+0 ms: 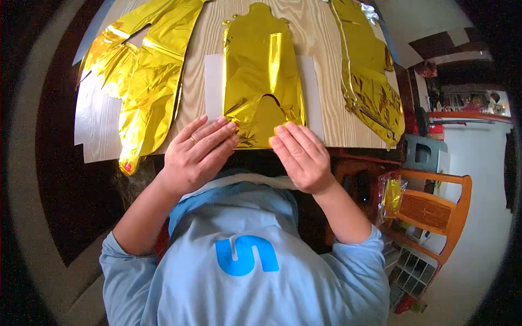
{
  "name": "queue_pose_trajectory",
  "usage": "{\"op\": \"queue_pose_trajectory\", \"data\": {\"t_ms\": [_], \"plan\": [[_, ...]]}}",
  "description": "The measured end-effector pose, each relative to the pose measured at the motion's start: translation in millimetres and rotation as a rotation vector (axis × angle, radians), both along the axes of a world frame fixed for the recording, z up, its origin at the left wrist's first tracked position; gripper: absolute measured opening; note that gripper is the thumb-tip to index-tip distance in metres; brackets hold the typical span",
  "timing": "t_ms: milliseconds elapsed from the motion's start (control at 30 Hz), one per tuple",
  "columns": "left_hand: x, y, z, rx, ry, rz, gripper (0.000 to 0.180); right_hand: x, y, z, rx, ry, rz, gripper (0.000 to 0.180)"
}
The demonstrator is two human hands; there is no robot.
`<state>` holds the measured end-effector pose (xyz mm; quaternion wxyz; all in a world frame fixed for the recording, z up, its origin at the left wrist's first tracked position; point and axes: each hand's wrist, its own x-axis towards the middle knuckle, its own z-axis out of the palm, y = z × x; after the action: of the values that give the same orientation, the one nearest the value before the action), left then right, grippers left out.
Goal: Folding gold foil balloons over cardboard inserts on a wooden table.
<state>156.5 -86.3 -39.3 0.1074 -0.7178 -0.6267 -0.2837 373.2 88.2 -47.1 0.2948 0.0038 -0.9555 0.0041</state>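
Observation:
A flat gold foil balloon (255,65) lies in front of me, its top narrowing to a rounded neck. Beneath it is a white sheet (315,92), whose sides show past the foil. My left hand (198,149) rests its outstretched fingertips on the foil's creased lower left corner. At the lower right corner, the straight fingers of my right hand (302,155) touch the foil in the same way. Both hands look open, palms down, with the thumbs hidden. Between them the foil's lower edge has a curved fold.
More crumpled gold foil pieces lie at the table's left (155,76) and right (370,70). The left one hangs over the front edge. The wooden table (201,81) ends just before my body. A wooden chair (429,212) with a clear packet of gold foil (392,198) stands at right.

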Motion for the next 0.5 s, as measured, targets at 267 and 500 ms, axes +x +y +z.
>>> {"op": "queue_pose_trajectory", "data": {"t_ms": [267, 500], "plan": [[-1, 0, -1, -0.021, -0.016, -0.006, 0.026, 2, 4, 0, -0.196, 0.088, -0.058, 0.039], [3, -4, -2, 0.034, -0.049, -0.028, 0.024, 9, -1, 8, -0.129, 0.012, -0.05, 0.03]]}}
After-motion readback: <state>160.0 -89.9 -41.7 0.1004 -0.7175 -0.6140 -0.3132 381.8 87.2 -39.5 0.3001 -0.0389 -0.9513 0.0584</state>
